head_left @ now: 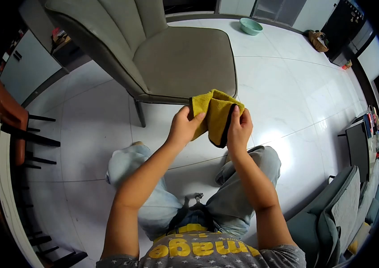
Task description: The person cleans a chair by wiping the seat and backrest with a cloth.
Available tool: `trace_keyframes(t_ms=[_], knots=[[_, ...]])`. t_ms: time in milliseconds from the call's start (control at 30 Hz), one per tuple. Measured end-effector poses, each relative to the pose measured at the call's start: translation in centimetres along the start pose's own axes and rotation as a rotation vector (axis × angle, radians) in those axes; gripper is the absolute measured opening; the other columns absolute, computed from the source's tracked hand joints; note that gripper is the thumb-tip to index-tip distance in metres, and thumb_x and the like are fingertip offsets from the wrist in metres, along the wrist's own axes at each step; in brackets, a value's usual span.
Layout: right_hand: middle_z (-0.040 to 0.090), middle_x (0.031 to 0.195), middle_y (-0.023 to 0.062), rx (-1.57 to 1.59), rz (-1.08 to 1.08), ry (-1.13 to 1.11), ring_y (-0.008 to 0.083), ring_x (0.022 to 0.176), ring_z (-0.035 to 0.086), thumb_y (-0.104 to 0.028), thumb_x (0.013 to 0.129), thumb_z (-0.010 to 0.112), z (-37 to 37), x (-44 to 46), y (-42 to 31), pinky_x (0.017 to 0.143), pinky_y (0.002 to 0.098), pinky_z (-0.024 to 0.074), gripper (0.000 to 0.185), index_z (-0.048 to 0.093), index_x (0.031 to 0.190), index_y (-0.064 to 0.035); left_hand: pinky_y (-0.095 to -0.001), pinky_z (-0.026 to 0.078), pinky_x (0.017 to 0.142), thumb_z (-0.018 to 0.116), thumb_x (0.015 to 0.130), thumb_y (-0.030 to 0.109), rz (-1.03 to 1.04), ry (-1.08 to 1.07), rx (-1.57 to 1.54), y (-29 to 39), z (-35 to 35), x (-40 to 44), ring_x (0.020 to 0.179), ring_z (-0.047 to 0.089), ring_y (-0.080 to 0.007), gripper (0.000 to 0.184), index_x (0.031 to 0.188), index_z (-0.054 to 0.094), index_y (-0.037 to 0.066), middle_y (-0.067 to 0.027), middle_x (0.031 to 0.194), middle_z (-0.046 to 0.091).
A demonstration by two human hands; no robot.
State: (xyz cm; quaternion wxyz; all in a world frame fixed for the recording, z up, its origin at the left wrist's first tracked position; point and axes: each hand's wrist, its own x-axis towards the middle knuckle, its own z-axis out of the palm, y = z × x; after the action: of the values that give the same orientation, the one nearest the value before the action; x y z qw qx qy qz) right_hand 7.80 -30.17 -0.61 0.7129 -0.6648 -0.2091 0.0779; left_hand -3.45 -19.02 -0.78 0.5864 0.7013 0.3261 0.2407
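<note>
A yellow cloth (219,117) with a black edge hangs folded between my two hands, in front of the chair's seat. My left hand (186,125) pinches its left side, thumb on top. On the right, my right hand (239,128) grips the black-edged side between thumb and fingers. The grey-brown padded chair (185,62) stands just beyond, and the cloth overlaps the front edge of its seat in view.
A green basin (250,26) and a wicker basket (318,41) sit on the tiled floor (283,89) at the back. An orange chair (10,116) and a table edge (6,178) are at left, a grey-green sofa (332,214) at lower right.
</note>
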Motion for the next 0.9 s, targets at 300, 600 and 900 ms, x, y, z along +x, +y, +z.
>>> trace_keyframes(t_ms=[300, 600, 900], knots=[[0.059, 0.083, 0.0024, 0.149, 0.111, -0.11, 0.0083, 0.077, 0.053, -0.014, 0.09, 0.064, 1.4, -1.1, 0.3, 0.071, 0.0231, 0.0432, 0.016, 0.056, 0.091, -0.001, -0.0342, 0.048, 0.08, 0.069, 0.083, 0.013, 0.185, -0.029, 0.017, 0.9, 1.6, -1.0, 0.088, 0.06, -0.0239, 0.041, 0.114, 0.044, 0.001, -0.015, 0.097, 0.06], [0.062, 0.088, 0.0045, 0.52, 0.318, -0.41, 0.0105, 0.08, 0.057, -0.011, 0.09, 0.064, 1.1, -0.3, 0.2, 0.073, 0.0256, 0.0471, 0.013, 0.059, 0.092, 0.0003, -0.0331, 0.051, 0.082, 0.076, 0.078, 0.027, 0.404, -0.004, 0.062, -0.3, 0.3, -0.4, 0.097, 0.052, -0.0191, 0.062, 0.124, 0.042, 0.001, -0.0101, 0.109, 0.047], [0.06, 0.083, -0.0013, 0.504, 0.338, -0.402, 0.0072, 0.075, 0.052, -0.02, 0.094, 0.059, -0.5, 1.8, -2.5, 0.066, 0.0218, 0.0416, 0.019, 0.061, 0.097, -0.0009, -0.0262, 0.04, 0.065, 0.055, 0.091, 0.018, 0.1, 0.213, -0.405, -0.3, -2.0, 0.2, 0.076, 0.048, -0.0105, 0.02, 0.101, 0.056, 0.002, -0.0016, 0.085, 0.054]])
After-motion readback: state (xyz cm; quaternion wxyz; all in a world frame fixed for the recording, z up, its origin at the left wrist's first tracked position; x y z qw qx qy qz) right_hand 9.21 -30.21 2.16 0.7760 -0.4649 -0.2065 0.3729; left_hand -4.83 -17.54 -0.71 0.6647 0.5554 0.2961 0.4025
